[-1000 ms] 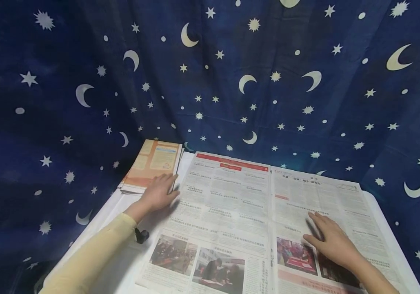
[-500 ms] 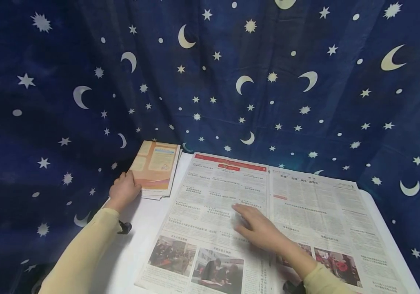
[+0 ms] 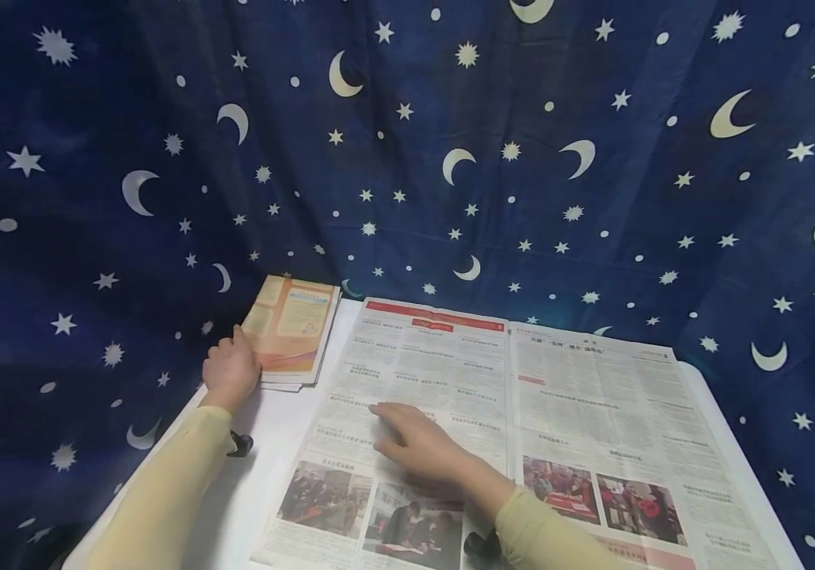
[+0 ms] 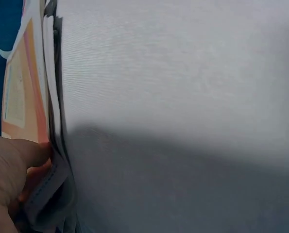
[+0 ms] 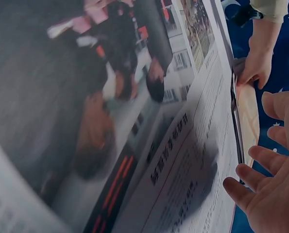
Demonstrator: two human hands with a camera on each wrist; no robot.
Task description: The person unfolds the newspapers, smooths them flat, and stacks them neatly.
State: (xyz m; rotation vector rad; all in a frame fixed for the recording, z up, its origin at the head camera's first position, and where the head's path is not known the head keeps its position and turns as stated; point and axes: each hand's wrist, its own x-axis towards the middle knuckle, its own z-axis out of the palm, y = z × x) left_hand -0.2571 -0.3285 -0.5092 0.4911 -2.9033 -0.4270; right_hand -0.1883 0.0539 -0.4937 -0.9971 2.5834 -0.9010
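A small stack of printed papers [image 3: 291,328], orange and cream on top, lies at the table's back left. My left hand [image 3: 231,366] grips it at its near left corner. In the left wrist view the thumb [image 4: 35,153] is on the top sheet and the layered edges [image 4: 54,87] bend near it; the other fingers are mostly hidden. A large open newspaper [image 3: 443,380] with red banner and photos lies to the right. Over its left page is my right hand [image 3: 417,443], fingers loosely spread, holding nothing. The right wrist view shows its fingers [image 5: 263,167] apart.
The white tabletop [image 3: 272,443] shows between the stack and the newspaper. A dark blue curtain [image 3: 407,158] with moons and stars hangs behind the table and on its left. Both sleeves are pale yellow, with a dark device at each wrist.
My left hand has gone from the stack's right side to its near left corner and now grips it. My right hand has swept left from the newspaper's right page to its left page.
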